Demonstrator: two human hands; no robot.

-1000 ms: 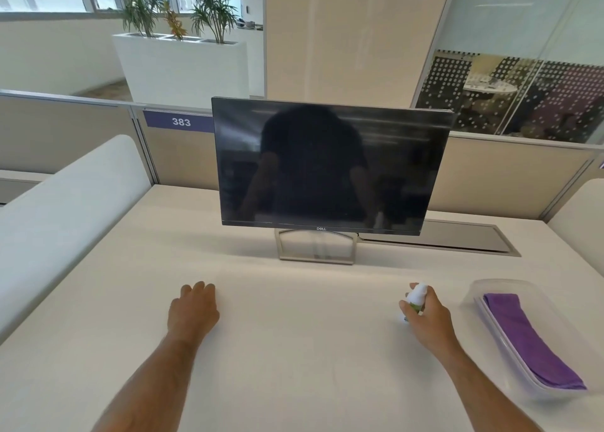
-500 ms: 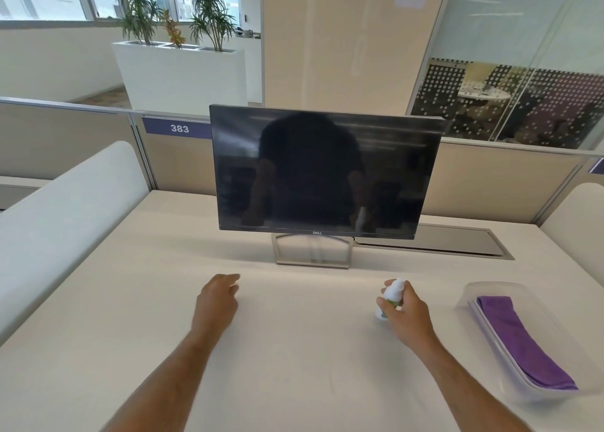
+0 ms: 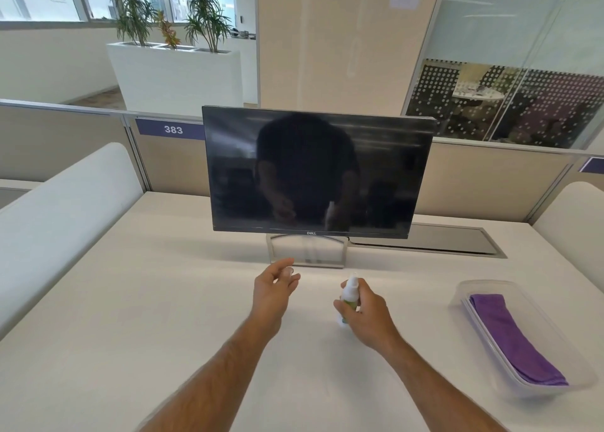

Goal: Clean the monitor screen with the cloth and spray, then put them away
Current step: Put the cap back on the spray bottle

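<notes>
**Spray bottle in hand before a dark screen**

A smooth, matte off-white desk (image 3: 130, 333) stretched out between beige fabric partition panels, with a white rectangular planter of spiky green plants (image 3: 176, 68) behind. At the back of the desk stood the flat, glossy black rectangular monitor (image 3: 317, 170) on an open silver metal frame stand (image 3: 307, 251), its screen dark and mirror-like. The right hand (image 3: 366, 317) held the small white plastic spray bottle with a green label (image 3: 349, 296) upright just above the desk, fingers curled round its body. The left hand (image 3: 273, 292) hovered beside it, fingers loosely spread and holding nothing. Well to the right, the folded purple soft-textured cloth (image 3: 510, 337) lay inside a clear, round-cornered plastic tray (image 3: 464, 292).
</notes>
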